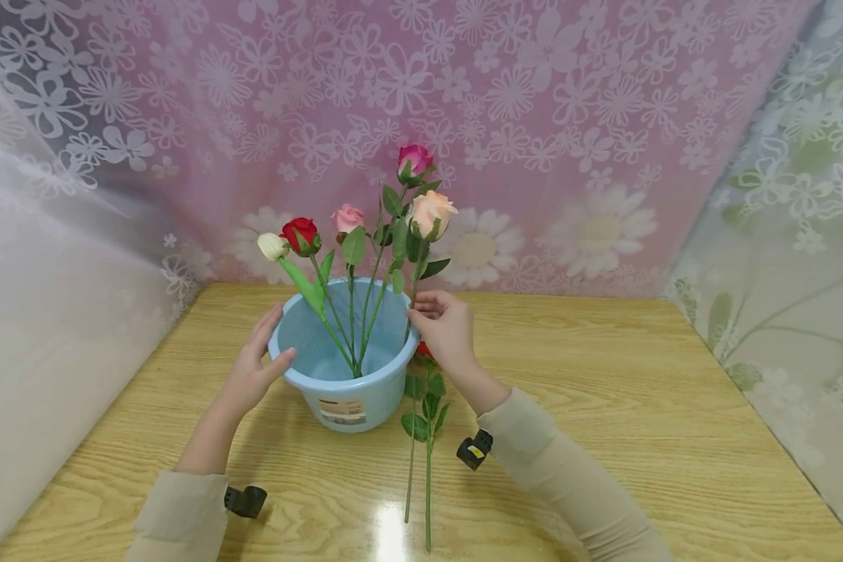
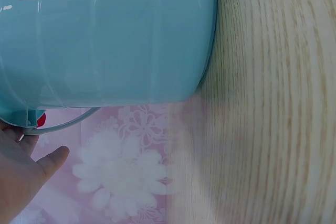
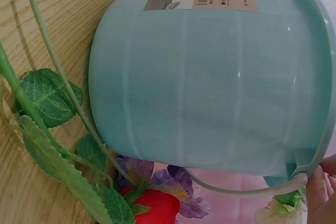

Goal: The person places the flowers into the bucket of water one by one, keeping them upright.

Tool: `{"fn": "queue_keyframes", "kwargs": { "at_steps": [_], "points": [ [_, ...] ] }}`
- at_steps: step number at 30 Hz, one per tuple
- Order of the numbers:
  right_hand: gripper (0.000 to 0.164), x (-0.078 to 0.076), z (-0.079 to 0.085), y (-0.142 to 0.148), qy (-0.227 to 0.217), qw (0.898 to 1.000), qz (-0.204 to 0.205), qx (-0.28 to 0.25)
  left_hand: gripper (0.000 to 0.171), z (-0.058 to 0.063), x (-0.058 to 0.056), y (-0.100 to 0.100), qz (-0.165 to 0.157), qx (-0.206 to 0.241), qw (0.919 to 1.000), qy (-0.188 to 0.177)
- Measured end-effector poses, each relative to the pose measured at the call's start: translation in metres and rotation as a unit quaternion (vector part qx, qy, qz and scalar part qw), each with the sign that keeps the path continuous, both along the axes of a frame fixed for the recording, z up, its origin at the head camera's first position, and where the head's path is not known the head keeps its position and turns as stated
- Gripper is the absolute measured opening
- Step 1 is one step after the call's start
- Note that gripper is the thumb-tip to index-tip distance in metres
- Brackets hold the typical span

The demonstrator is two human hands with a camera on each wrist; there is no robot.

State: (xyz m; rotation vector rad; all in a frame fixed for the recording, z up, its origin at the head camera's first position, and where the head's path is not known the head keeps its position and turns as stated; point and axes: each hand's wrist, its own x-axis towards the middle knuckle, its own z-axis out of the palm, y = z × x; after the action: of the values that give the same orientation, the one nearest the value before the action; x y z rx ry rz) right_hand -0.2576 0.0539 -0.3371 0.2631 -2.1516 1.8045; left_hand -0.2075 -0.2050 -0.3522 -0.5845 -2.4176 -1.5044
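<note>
A light blue bucket [image 1: 351, 390] stands upright on the wooden table. My left hand [image 1: 253, 371] holds its left rim, fingers along the outside and thumb over the edge; fingertips [image 2: 55, 158] show beside the handle in the left wrist view. At the right rim, my right hand [image 1: 448, 328] pinches the stem of a peach rose [image 1: 432, 215], whose lower end stands inside the bucket. A white tulip [image 1: 272, 247], a red rose [image 1: 300, 234], a pink rose [image 1: 348, 218] and a magenta rose [image 1: 414, 161] also stand in it, leaning outward.
Right of the bucket, another red rose [image 3: 155, 208] and a purple flower [image 3: 191, 192] lie on the table, their long stems [image 1: 428, 484] pointing toward me. The bucket's handle [image 3: 247, 191] hangs at the back. A pink floral curtain [image 1: 548, 140] stands behind.
</note>
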Motion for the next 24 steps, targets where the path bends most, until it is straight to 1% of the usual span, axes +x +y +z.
{"fn": "queue_keyframes", "kwargs": {
  "at_steps": [6,8,13,15,20,21,24],
  "points": [
    [0.015,0.001,0.001,0.000,0.004,1.000,0.009,-0.006,0.063,0.001,0.000,0.001,0.003,0.002,1.0000,0.003],
    [0.015,0.004,0.002,0.001,-0.002,1.000,0.013,-0.014,0.063,0.001,0.000,0.001,0.002,0.002,1.0000,0.001],
    [0.016,0.019,0.017,0.002,-0.012,1.000,0.008,-0.016,0.064,0.000,0.001,0.000,0.002,0.001,1.0000,-0.002],
    [0.015,0.020,0.016,0.004,-0.008,1.000,0.007,-0.017,0.063,0.001,0.001,0.000,0.002,0.001,1.0000,-0.001],
    [0.014,0.009,-0.003,0.012,-0.001,1.000,0.005,-0.020,0.063,0.001,0.002,0.001,0.002,0.002,1.0000,-0.001],
    [0.014,0.009,-0.004,0.013,-0.003,1.000,0.004,-0.019,0.063,-0.002,-0.001,-0.001,0.001,0.003,1.0000,0.000],
    [0.015,0.011,-0.008,0.019,-0.010,1.000,0.001,-0.005,0.064,-0.004,-0.002,-0.001,0.000,0.005,1.0000,0.002]
  ]
}}
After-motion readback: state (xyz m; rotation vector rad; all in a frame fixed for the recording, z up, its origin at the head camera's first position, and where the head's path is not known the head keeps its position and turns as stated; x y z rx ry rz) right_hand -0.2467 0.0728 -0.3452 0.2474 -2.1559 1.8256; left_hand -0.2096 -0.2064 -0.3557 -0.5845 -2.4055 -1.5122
